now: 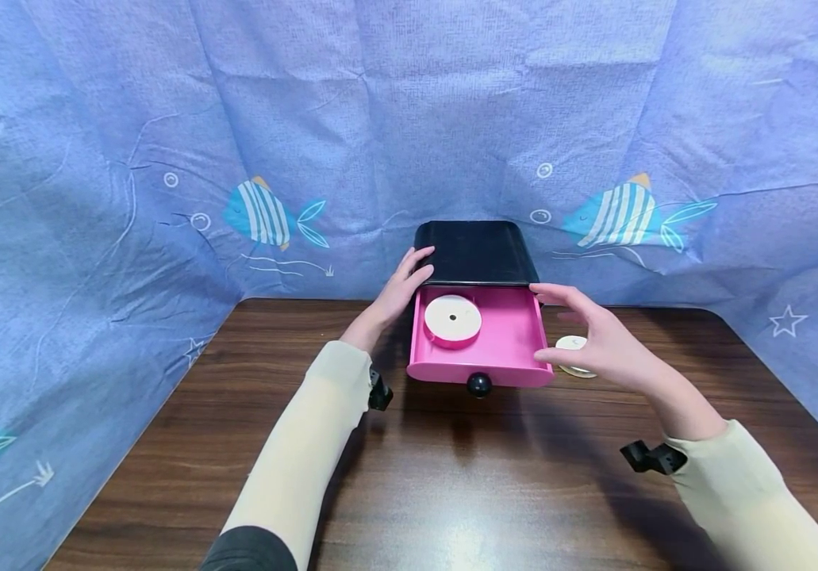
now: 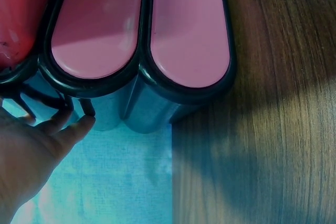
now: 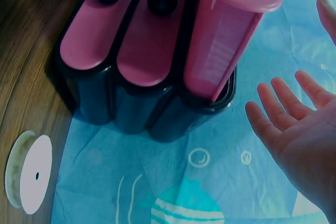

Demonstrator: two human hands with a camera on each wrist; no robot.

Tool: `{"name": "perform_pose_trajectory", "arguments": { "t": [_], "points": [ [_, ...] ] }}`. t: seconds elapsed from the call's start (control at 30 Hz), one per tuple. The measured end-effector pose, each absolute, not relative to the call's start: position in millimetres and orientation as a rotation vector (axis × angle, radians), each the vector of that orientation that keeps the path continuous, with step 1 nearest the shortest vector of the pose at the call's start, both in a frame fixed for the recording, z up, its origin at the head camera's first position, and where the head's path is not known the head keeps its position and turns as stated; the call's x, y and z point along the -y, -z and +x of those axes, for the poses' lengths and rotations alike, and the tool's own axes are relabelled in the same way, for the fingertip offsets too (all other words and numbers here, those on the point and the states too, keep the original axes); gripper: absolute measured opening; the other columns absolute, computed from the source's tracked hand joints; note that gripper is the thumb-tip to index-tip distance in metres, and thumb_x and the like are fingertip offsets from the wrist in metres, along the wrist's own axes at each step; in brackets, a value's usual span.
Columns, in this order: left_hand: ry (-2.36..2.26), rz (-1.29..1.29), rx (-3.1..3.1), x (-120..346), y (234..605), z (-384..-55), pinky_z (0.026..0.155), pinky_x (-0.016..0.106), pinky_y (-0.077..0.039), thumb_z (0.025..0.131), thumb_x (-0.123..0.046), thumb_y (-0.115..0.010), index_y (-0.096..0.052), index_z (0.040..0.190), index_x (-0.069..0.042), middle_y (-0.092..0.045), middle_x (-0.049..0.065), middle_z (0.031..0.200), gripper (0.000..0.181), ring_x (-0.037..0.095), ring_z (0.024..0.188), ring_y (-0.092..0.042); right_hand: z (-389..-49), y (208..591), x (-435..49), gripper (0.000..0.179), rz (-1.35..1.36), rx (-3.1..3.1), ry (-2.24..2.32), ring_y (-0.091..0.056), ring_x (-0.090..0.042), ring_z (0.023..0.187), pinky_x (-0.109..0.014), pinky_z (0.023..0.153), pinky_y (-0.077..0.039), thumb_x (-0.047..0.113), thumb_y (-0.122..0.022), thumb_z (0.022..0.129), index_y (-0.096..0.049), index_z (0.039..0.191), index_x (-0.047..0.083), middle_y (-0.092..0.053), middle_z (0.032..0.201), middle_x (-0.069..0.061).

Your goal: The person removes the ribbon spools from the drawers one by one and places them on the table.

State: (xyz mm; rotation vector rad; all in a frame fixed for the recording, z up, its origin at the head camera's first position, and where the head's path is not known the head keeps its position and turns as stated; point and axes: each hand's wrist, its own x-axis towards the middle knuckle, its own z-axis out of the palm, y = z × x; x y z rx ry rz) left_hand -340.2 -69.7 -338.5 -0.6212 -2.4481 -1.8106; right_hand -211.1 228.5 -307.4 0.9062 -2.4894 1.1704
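Note:
A glossy black cabinet (image 1: 476, 250) with pink drawers stands at the back of the table. Its top drawer (image 1: 512, 321) is pulled out; the two below, seen in the wrist views, are closed. Inside the top drawer, on its left, lies a pink ribbon spool (image 1: 444, 314) with a white face. My left hand (image 1: 396, 293) rests against the cabinet's left side, fingers extended. To the right of the drawer, my right hand (image 1: 608, 341) has thumb and fingers spread, holding nothing. Partly behind it, a second white spool (image 3: 37, 174) is on the table.
The wooden table (image 1: 466, 476) reaches back to a blue cloth (image 1: 423, 119) with printed fish, hanging behind the cabinet. The black round knob (image 1: 479, 385) of the open drawer sticks out toward the front.

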Motion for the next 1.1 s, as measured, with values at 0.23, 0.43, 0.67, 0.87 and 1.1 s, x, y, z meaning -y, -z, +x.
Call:
{"name": "perform_pose_trajectory", "arguments": {
  "t": [0.23,0.43,0.67,0.87,1.1],
  "points": [
    [1.816,-0.612,2.452,70,338,-340,0.115,0.046,-0.009,0.1,-0.032,-0.048,-0.042,0.148,-0.015,-0.008,0.011,0.162,0.051,0.021,0.147,-0.006,-221,309,-213,0.08,0.955,2.534,-1.152,-0.051,-0.032,0.117,-0.033,0.096,-0.042,0.012,-0.087,0.073,-0.046,0.141,0.003,-0.049,0.138,-0.015],
    [1.826,-0.606,2.451,71,337,-338,0.114,0.047,-0.009,0.1,-0.032,-0.048,-0.042,0.148,-0.015,-0.008,0.011,0.162,0.051,0.022,0.147,-0.005,-231,311,-197,0.08,0.956,2.597,-1.164,-0.045,-0.03,0.123,-0.051,0.099,-0.037,0.019,-0.087,0.073,-0.046,0.14,0.004,-0.048,0.139,-0.014],
    [1.809,-0.612,2.441,69,339,-340,0.115,0.044,-0.009,0.099,-0.031,-0.048,-0.042,0.148,-0.013,-0.008,0.013,0.161,0.052,0.021,0.147,-0.006,-242,315,-182,0.082,0.99,2.647,-1.149,-0.043,-0.026,0.13,-0.048,0.106,-0.033,0.023,-0.088,0.073,-0.045,0.14,0.003,-0.049,0.14,-0.013],
    [1.82,-0.611,2.429,68,340,-342,0.115,0.042,-0.009,0.099,-0.031,-0.048,-0.043,0.147,-0.013,-0.008,0.013,0.161,0.051,0.02,0.147,-0.006,-251,318,-174,0.08,1.016,2.647,-1.091,-0.046,-0.026,0.128,-0.045,0.106,-0.033,0.024,-0.088,0.073,-0.048,0.139,0.002,-0.051,0.138,-0.012],
    [1.835,-0.6,2.428,68,338,-339,0.115,0.043,-0.008,0.099,-0.031,-0.048,-0.042,0.148,-0.014,-0.008,0.012,0.162,0.051,0.021,0.147,-0.005,-255,313,-166,0.081,1.013,2.717,-0.947,-0.045,-0.027,0.129,-0.046,0.106,-0.034,0.03,-0.087,0.072,-0.05,0.138,0.002,-0.052,0.138,-0.014]
  ]
}}
